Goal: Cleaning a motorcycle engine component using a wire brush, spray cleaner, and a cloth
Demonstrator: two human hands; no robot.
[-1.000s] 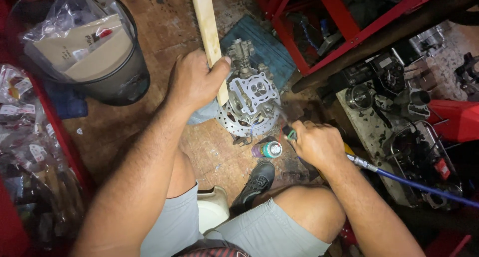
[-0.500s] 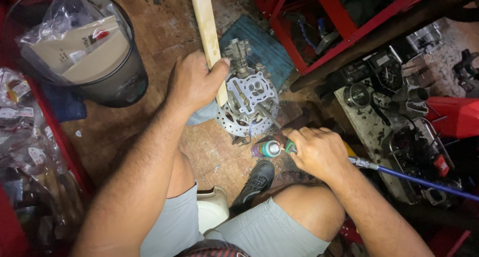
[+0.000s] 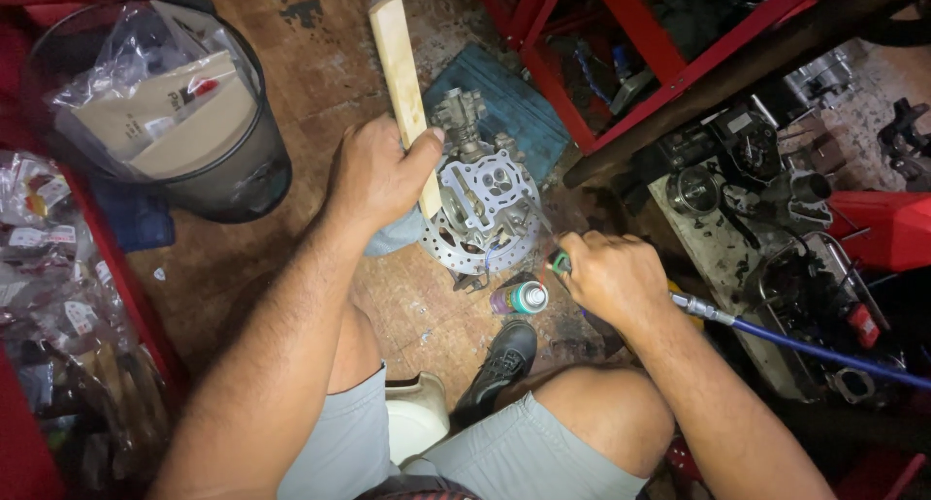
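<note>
A left hand (image 3: 373, 175) grips a stiff wooden stick (image 3: 405, 93) against a heavy metal cylinder head (image 3: 485, 194) (best steadied by its flat faces) while the right hand (image 3: 611, 279) clasps an air-hose tool (image 3: 561, 261).

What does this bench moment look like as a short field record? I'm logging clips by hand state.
left hand: grip closed on wooden stick, pressed against the metal engine part
right hand: grip closed on a tool fed by blue hose, tip aimed at the engine part
under part: perforated disc on the floor
nearby: spray can, black shoe, dark bucket
</note>
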